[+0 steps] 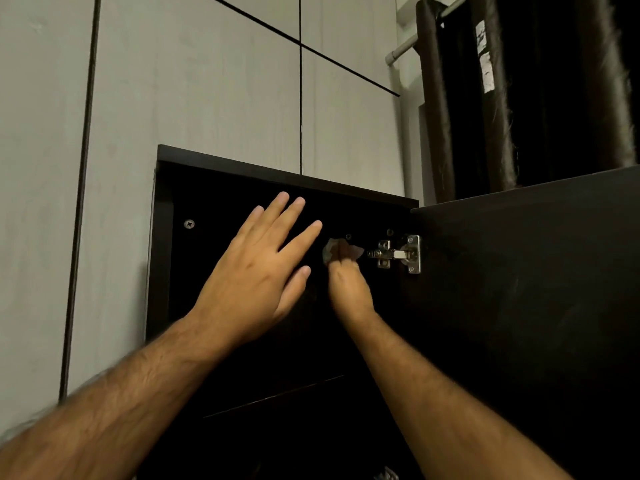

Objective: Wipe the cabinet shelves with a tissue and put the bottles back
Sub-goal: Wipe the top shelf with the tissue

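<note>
A dark wall cabinet (284, 178) hangs open in front of me, its inside almost black. My right hand (348, 285) reaches deep into the upper compartment and grips a crumpled white tissue (334, 247) against the inner wall, just left of the metal hinge (398, 253). My left hand (266, 268) is raised in front of the opening with its fingers straight and spread, holding nothing. A shelf edge (273, 396) shows faintly lower down. No bottles are visible.
The open cabinet door (519, 289) stands out to the right. A grey panelled wall (207, 81) surrounds the cabinet. Dark curtains (519, 91) on a white rod hang at the upper right. A screw head (189, 223) sits on the left inner wall.
</note>
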